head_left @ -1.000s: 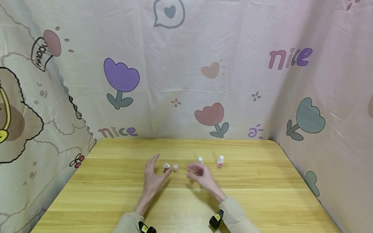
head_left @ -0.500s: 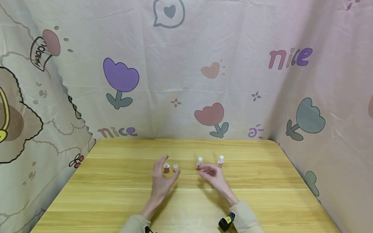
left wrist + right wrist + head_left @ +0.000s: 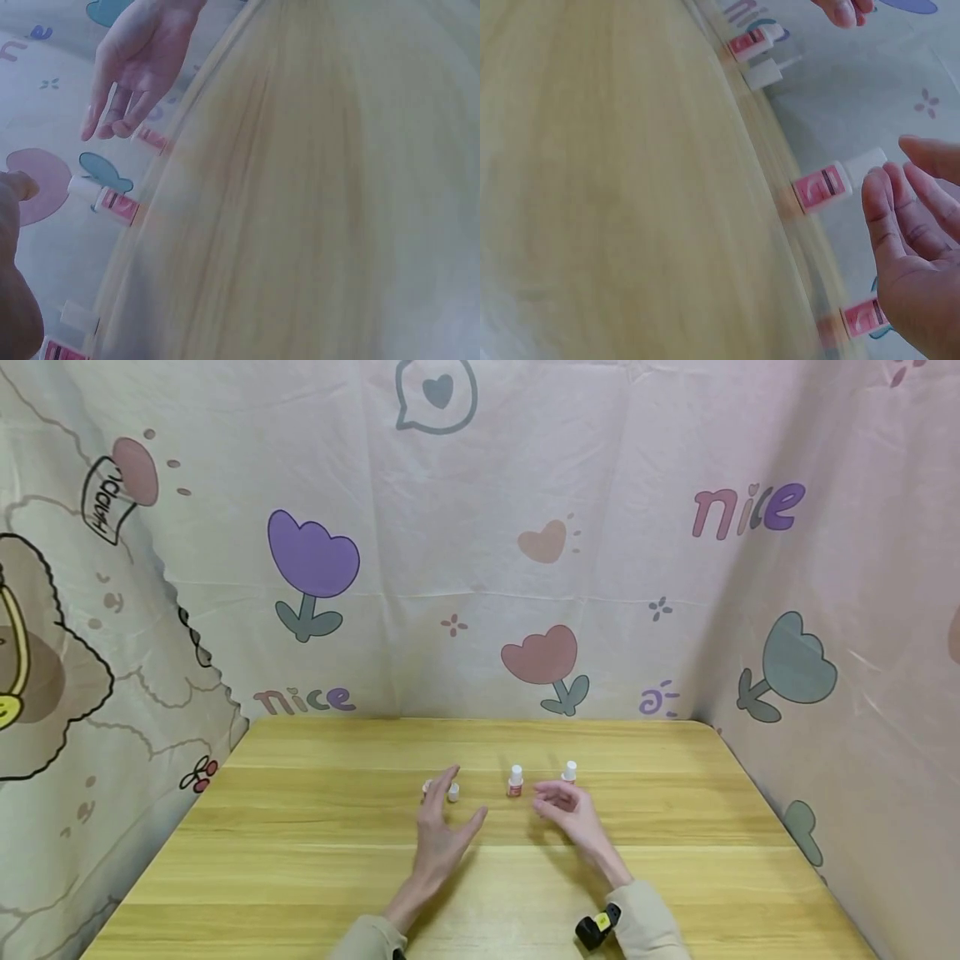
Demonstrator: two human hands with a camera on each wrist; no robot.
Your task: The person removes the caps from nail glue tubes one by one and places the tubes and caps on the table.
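Observation:
My left hand [image 3: 442, 842] hovers over the table with thumb and fingers spread, holding nothing. Behind its fingers, partly hidden, is a small uncapped bottle [image 3: 748, 45] with a pink label. Beside that bottle stands a white cap [image 3: 453, 792], a thin stem pointing up from it in the right wrist view. My right hand [image 3: 576, 817] is in the air with loosely bent fingers and nothing between them. It is nearest to a white-capped bottle [image 3: 570, 771] on the right, whose lower part it covers. Between the hands a second capped bottle [image 3: 515, 782] stands upright.
All these small items stand in a loose row on the wooden table [image 3: 300, 827], toward its back half. A printed cloth [image 3: 450, 527] hangs behind the table and along both sides. A black wrist camera [image 3: 597, 927] is strapped at the right sleeve.
Both hands have moved to the right, passing in front of the row. The middle bottle has come into full view, while the left bottle is now mostly hidden. The bottles and cap stay put.

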